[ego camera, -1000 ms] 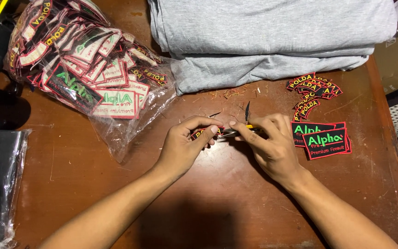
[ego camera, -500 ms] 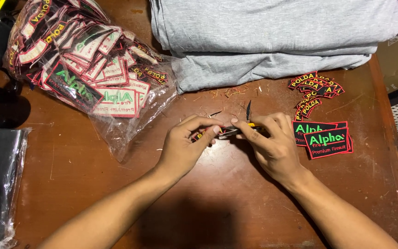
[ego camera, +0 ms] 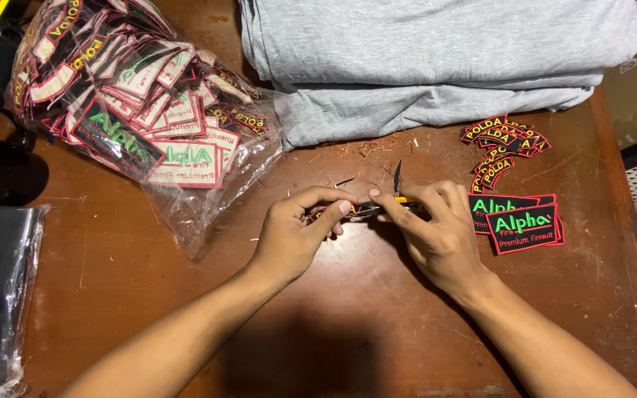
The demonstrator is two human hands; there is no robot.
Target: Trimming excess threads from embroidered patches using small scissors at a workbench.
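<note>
Nothing has shifted over the last second: beside the clear bag of patches [ego camera: 141, 110] on the brown worktop [ego camera: 149, 295], the left hand [ego camera: 296, 236] still pinches a small patch [ego camera: 348, 212] that the right hand [ego camera: 436, 232] trims with thread snips [ego camera: 396, 193], red-edged black patches [ego camera: 521, 225] stacked right.

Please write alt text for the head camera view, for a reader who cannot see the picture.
Over a brown wooden table, the left hand pinches a small embroidered patch while the right hand holds a small cutting tool against it. A clear plastic bag of patches lies upper left, folded grey fabric at the top, and loose black patches at right.
</note>
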